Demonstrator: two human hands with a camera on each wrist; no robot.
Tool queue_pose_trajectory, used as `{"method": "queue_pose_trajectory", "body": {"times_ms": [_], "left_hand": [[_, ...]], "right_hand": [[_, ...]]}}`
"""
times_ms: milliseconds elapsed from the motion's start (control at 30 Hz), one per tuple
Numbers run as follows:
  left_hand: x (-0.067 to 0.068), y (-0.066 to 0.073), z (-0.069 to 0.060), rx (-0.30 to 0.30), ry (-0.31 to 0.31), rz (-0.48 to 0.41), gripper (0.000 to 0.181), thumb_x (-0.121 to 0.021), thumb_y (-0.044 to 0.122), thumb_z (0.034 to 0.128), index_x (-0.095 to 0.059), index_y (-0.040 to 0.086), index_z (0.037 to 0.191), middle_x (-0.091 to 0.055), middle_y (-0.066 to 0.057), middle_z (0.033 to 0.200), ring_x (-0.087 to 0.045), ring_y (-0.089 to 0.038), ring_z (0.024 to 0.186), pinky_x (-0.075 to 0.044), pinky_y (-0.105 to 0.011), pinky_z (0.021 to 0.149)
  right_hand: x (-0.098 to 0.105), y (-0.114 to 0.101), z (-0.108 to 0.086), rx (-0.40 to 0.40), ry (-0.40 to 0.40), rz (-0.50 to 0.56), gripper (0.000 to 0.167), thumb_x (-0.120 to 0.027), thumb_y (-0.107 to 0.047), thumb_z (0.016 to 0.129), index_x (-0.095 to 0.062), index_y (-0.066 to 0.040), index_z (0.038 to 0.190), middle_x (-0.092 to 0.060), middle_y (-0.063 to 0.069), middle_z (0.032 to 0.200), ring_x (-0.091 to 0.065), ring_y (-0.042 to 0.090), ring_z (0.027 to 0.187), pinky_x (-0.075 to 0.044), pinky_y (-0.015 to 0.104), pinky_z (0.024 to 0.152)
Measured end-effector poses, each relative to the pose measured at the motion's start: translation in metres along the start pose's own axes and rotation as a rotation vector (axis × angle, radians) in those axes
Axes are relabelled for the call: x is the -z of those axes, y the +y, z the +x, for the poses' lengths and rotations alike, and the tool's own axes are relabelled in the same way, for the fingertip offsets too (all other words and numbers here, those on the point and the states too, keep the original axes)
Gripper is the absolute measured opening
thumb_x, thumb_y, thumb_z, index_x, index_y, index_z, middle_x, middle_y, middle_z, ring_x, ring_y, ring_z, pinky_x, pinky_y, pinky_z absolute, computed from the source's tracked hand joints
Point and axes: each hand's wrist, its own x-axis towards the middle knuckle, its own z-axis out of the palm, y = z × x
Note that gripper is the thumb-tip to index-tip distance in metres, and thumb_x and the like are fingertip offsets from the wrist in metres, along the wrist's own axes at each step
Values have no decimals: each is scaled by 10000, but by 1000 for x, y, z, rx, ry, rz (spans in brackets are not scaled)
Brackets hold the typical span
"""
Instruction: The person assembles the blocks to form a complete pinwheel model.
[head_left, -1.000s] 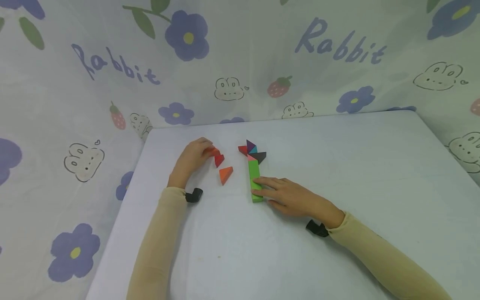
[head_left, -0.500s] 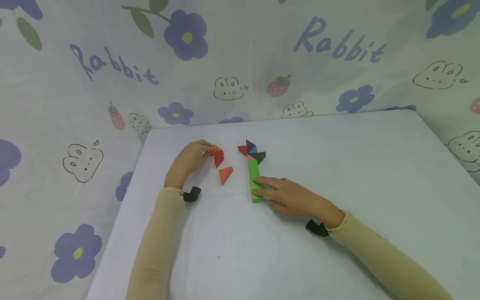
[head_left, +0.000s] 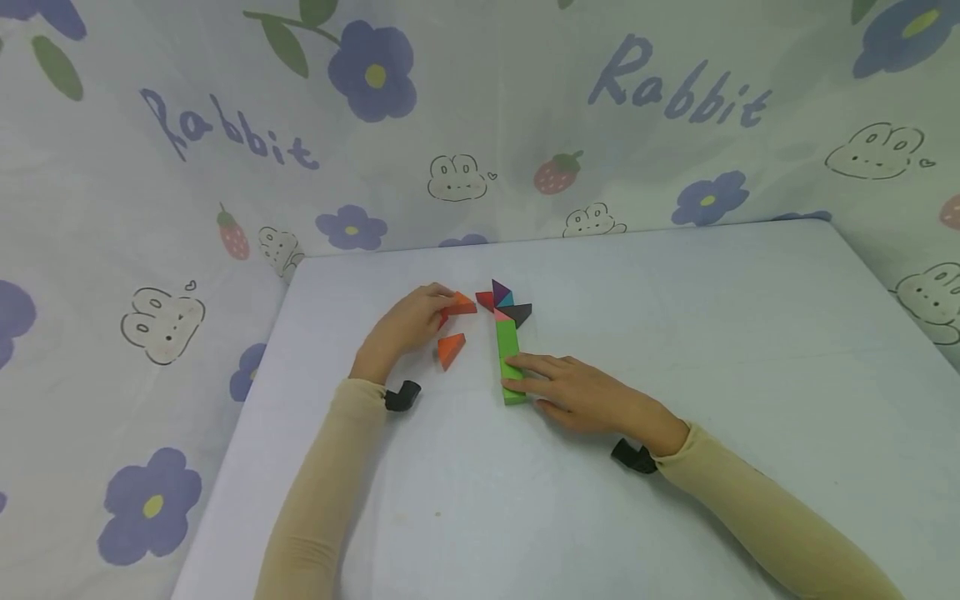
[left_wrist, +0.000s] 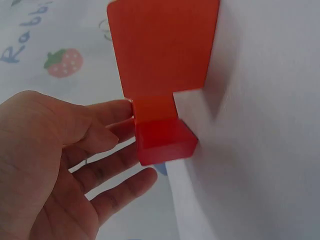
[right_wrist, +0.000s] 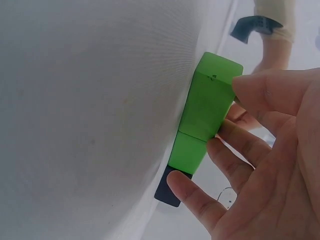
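In the head view my left hand (head_left: 411,321) pinches an orange triangular block (head_left: 463,303) at its fingertips, left of a small pinwheel-like group. A red block (head_left: 442,319) is partly hidden under that hand; the left wrist view shows this red block (left_wrist: 165,141) close to the fingers. Nearer me lies a second orange triangular block (head_left: 451,350). My right hand (head_left: 581,392) rests its extended fingers on a green bar (head_left: 508,342). In the right wrist view, a seam divides the green bar (right_wrist: 205,105), with the thumb touching near its end.
The group above the green bar has a purple triangle (head_left: 501,292), a blue one (head_left: 506,300), a red one (head_left: 486,298), a dark grey one (head_left: 519,312) and a pink one (head_left: 504,315). A printed cloth (head_left: 465,100) hangs behind the white table (head_left: 712,333).
My left hand has carried the orange triangular block to the right, toward the pinwheel-like group, and now covers part of the red block. My right hand stays still on the green bar.
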Motion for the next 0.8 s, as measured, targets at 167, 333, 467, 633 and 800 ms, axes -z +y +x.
{"method": "queue_pose_trajectory", "body": {"times_ms": [167,333,467,633,800], "left_hand": [[-1,9,0,-16,-6,-2,420,-549,70,976,-552,98,1396,-511,-89,1426,-455,-295,1340,-393,-449,1132],[-3,13,1,-34,-1,3,435,-563,68,972,-541,99,1405,-515,-82,1423,-455,-282,1340,-398,-446,1129],[-4,16,2,-37,-9,12,435,-537,63,978,-535,108,1411,-505,-75,1433,-450,-273,1348,-400,-443,1128],[-5,20,2,-53,-6,34,441,-505,40,974,-535,97,1410,-507,-76,1430,-454,-267,1350,-397,-426,1133],[-6,22,1,-59,1,46,443,-501,21,962,-545,85,1398,-515,-73,1421,-462,-258,1343,-402,-410,1130]], "right_hand": [[-1,1,0,9,6,1,529,-604,-140,963,-463,-227,1466,-374,44,1557,-428,256,1395,-505,492,972],[0,1,0,7,5,0,534,-608,-140,961,-462,-231,1467,-371,42,1559,-423,256,1399,-506,489,972],[0,0,0,5,4,-4,534,-609,-142,960,-463,-232,1466,-371,41,1559,-421,254,1400,-504,487,976],[1,0,1,8,6,-7,528,-603,-143,963,-463,-231,1465,-371,44,1558,-425,254,1397,-505,485,975],[-1,1,1,13,10,-11,531,-604,-145,963,-461,-232,1467,-371,47,1557,-438,253,1388,-517,478,950]]}}
